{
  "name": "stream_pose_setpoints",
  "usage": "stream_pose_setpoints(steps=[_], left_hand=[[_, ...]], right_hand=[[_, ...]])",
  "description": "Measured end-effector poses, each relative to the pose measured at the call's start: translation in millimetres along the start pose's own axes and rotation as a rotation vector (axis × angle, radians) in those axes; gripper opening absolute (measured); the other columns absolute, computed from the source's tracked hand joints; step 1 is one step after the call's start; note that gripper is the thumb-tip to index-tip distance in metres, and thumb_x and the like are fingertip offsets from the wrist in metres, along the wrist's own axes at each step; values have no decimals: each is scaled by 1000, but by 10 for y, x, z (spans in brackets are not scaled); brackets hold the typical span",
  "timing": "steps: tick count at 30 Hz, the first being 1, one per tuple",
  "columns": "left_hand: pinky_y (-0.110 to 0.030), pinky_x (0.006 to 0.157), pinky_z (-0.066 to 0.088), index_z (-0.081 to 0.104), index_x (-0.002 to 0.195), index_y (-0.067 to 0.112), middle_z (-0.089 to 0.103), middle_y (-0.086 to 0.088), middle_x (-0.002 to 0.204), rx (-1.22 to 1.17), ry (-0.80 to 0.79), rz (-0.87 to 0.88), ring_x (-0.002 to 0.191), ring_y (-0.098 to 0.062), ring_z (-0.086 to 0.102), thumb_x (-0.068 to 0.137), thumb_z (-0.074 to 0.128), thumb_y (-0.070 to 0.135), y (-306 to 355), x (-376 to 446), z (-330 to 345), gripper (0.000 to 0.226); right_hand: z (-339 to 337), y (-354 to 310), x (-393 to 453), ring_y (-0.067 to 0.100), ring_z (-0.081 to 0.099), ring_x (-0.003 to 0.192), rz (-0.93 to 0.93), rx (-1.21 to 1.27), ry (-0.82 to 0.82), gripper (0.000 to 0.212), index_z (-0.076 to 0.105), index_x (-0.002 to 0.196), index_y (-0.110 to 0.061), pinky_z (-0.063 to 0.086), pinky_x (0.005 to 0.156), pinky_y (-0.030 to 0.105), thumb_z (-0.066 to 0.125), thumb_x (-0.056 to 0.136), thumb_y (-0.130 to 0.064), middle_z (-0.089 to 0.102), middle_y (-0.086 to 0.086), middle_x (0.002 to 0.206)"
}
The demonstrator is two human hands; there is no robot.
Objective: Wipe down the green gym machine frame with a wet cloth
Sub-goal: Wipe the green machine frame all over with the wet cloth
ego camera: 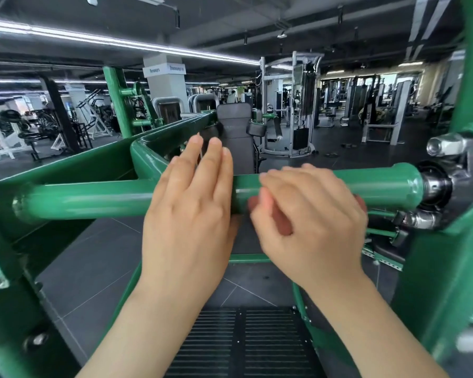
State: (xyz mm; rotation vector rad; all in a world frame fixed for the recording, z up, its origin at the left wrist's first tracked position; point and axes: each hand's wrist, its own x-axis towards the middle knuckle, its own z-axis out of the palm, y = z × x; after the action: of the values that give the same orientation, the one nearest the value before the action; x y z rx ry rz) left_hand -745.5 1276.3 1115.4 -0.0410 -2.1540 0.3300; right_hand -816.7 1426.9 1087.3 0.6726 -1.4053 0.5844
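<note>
The green machine frame's round crossbar (93, 197) runs left to right across the middle of the view. My left hand (189, 214) is held flat in front of it, fingers straight and together, pointing up past the bar. To its right, my right hand (311, 214) is blurred, with fingers loosely bent at the bar's top edge and the thumb below. Neither hand holds anything. No cloth is in view.
The crossbar ends at a chrome bolt and bracket (445, 148) on a green upright (448, 268) at right. A green rail (159, 135) angles away to a black seat pad (235, 126). A ribbed black footplate (243, 342) lies below. Other gym machines stand behind.
</note>
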Motion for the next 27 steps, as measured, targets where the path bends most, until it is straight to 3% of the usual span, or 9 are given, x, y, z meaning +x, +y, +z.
stream_pose_setpoints(steps=[5,10,16,21,27], left_hand=[[-64,124,14,49,147,-7,51,-25,150,29,7,9,149,-48,31,79,82,33,3,6,-9,85],[-62,125,3,48,148,-7,49,-25,152,25,8,34,151,-46,26,85,75,36,-9,-2,-36,81],[-62,125,8,48,149,-6,48,-24,153,-23,34,65,151,-46,27,94,74,39,-38,-9,-11,76],[-63,126,11,51,149,0,50,-19,154,-150,40,77,154,-39,27,100,55,45,22,-146,-66,66],[-61,127,7,52,148,1,51,-18,153,-292,31,137,154,-36,31,100,57,41,318,-585,-167,63]], right_hand=[[-77,95,-55,28,75,95,208,-137,99,24,82,96,-7,52,105,44,59,99,-15,79,4,98],[39,7,-22,26,75,93,87,-47,82,18,82,92,-7,56,99,44,65,95,-13,79,4,96],[-190,255,-61,28,71,85,140,-83,96,23,80,86,-6,57,93,43,61,97,-14,78,4,91],[-449,141,-74,25,67,76,148,-64,52,21,79,81,-8,55,70,38,64,96,-13,76,1,84],[-1107,-133,-337,22,69,81,192,-164,-68,23,78,78,-12,56,72,37,63,95,-16,76,-4,86]])
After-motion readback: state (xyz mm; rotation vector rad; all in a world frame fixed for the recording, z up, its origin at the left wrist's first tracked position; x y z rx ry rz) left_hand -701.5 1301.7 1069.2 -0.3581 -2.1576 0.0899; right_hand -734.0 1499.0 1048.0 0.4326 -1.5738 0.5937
